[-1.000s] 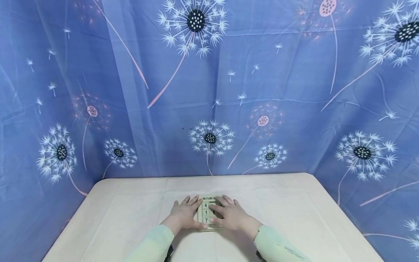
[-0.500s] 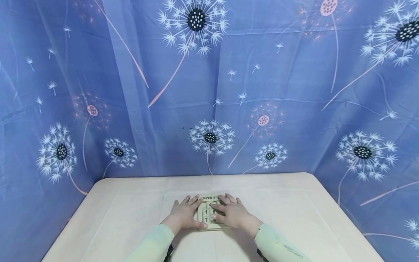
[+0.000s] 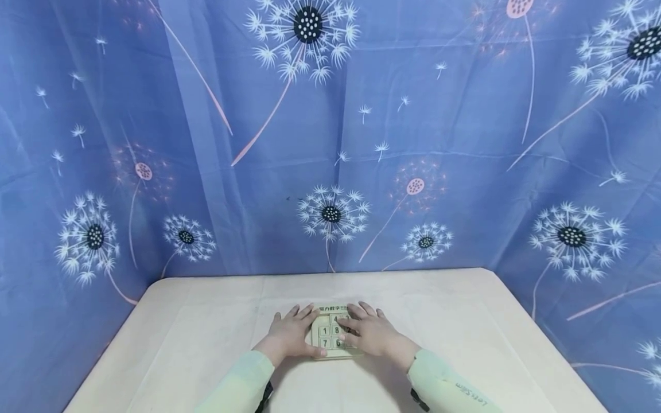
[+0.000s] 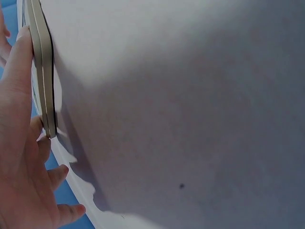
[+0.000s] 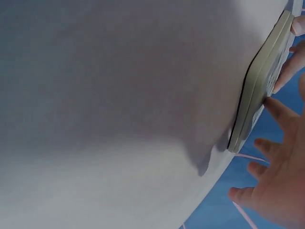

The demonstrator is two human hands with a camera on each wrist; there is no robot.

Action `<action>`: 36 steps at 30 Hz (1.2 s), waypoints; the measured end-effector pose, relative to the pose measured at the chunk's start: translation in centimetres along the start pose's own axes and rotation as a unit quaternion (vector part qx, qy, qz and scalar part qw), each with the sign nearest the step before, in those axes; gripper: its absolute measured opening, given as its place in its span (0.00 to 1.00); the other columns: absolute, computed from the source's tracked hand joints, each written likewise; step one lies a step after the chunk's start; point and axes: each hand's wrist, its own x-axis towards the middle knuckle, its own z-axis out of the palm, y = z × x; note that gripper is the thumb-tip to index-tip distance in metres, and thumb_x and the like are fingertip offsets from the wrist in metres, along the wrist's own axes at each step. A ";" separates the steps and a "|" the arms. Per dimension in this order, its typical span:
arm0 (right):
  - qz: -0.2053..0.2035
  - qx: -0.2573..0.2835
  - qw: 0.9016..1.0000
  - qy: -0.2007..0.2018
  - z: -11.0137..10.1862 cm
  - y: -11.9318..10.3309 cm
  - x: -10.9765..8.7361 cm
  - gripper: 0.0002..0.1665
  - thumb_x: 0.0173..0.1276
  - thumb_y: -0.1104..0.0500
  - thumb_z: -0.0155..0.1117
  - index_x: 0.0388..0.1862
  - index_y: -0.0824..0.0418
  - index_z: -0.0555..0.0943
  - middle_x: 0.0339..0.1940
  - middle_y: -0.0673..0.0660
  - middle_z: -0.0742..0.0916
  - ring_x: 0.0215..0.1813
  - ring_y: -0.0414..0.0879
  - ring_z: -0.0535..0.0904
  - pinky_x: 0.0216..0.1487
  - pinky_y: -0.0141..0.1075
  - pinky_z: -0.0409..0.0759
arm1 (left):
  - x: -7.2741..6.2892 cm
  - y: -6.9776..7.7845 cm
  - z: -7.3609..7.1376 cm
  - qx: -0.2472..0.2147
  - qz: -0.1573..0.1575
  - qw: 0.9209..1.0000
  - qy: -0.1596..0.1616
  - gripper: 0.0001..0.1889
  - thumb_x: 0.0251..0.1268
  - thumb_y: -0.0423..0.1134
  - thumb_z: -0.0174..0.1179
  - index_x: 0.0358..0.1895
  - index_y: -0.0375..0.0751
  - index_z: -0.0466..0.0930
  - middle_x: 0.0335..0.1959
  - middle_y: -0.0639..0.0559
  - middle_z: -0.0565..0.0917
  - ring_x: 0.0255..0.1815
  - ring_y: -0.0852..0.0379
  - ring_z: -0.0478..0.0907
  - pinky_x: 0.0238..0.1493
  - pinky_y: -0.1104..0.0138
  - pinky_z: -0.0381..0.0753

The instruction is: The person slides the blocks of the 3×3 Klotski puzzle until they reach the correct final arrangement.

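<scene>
A pale sliding number puzzle point(image 3: 318, 321) lies flat on the table between the hands. Its tile 4 point(image 3: 335, 319) sits above the 8; tiles 1 and 7 line the left column, whose top slot is bare. The left hand point(image 3: 290, 335) holds the puzzle's left side, thumb at the near corner and index finger towards the far one. From the right, the right hand point(image 3: 376, 332) reaches over the board with spread fingers, covering part of the right column. In the right wrist view a fingertip point(image 5: 268, 101) touches the puzzle's edge point(image 5: 255, 90).
The cream-covered table point(image 3: 206, 321) extends around the puzzle on all sides. A blue dandelion-print curtain point(image 3: 279, 229) hangs behind it and at both sides. Light green sleeves point(image 3: 240, 381) cover both forearms, with a dark strap at each wrist.
Tile 4 has slid right from the top left slot to above the 8. The right hand has shifted slightly right; the left hand keeps its place on the board.
</scene>
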 end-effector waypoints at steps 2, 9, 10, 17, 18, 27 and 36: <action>-0.006 0.005 1.000 -0.001 0.1 0.0 -0.2 0.33 0.77 0.35 0.53 0.72 0.51 0.77 0.80 0.64 0.70 0.81 0.70 0.60 0.75 0.75 0.60 | 0.0 -0.1 0.1 -0.001 0.002 1.000 0.001 0.54 0.50 0.74 0.68 0.79 0.51 0.63 0.83 0.52 0.63 0.83 0.38 0.60 0.77 0.31 0.60; -0.036 -0.003 0.999 -0.004 -0.1 -0.7 -0.8 0.33 0.78 0.35 0.51 0.74 0.48 0.75 0.82 0.63 0.68 0.82 0.68 0.60 0.75 0.74 0.61 | 0.2 -0.3 -0.3 0.003 0.009 1.000 0.007 0.54 0.51 0.75 0.67 0.80 0.51 0.63 0.83 0.52 0.62 0.83 0.38 0.60 0.76 0.31 0.61; -0.039 -0.004 0.999 -0.005 -0.3 -0.9 -0.8 0.33 0.78 0.35 0.51 0.74 0.47 0.75 0.82 0.62 0.68 0.82 0.68 0.60 0.75 0.74 0.61 | 0.2 -0.3 -0.4 0.006 0.009 1.000 0.008 0.54 0.51 0.74 0.67 0.80 0.51 0.62 0.83 0.52 0.62 0.83 0.38 0.60 0.76 0.31 0.61; -0.041 -0.004 0.999 -0.011 -0.4 -2.3 -0.8 0.32 0.77 0.36 0.53 0.73 0.46 0.75 0.81 0.62 0.69 0.82 0.67 0.60 0.76 0.74 0.60 | 0.2 -0.1 -0.7 0.009 0.008 1.000 -0.002 0.54 0.51 0.74 0.67 0.80 0.52 0.62 0.83 0.52 0.62 0.83 0.39 0.59 0.75 0.30 0.62; -0.037 -0.003 0.999 -0.012 -0.3 -2.4 -0.8 0.32 0.77 0.36 0.53 0.73 0.46 0.75 0.82 0.62 0.69 0.82 0.67 0.60 0.76 0.74 0.60 | 0.2 -0.1 -0.6 0.008 0.008 1.000 -0.004 0.54 0.51 0.74 0.67 0.80 0.52 0.62 0.83 0.52 0.62 0.83 0.39 0.59 0.75 0.30 0.62; -0.008 -0.007 1.000 -0.005 0.5 -2.8 -0.1 0.31 0.77 0.36 0.54 0.71 0.47 0.78 0.80 0.62 0.71 0.81 0.66 0.62 0.76 0.73 0.61 | 0.2 -0.2 0.0 0.008 0.009 1.000 -0.008 0.54 0.52 0.74 0.67 0.80 0.52 0.62 0.83 0.52 0.62 0.83 0.39 0.59 0.75 0.31 0.63; 0.007 -0.025 1.000 0.010 0.9 -2.3 1.6 0.31 0.76 0.35 0.54 0.72 0.47 0.77 0.80 0.60 0.72 0.82 0.66 0.62 0.76 0.72 0.63 | 0.4 -0.2 0.0 0.007 0.004 1.000 -0.016 0.54 0.51 0.75 0.67 0.80 0.52 0.62 0.83 0.53 0.62 0.83 0.40 0.58 0.76 0.31 0.62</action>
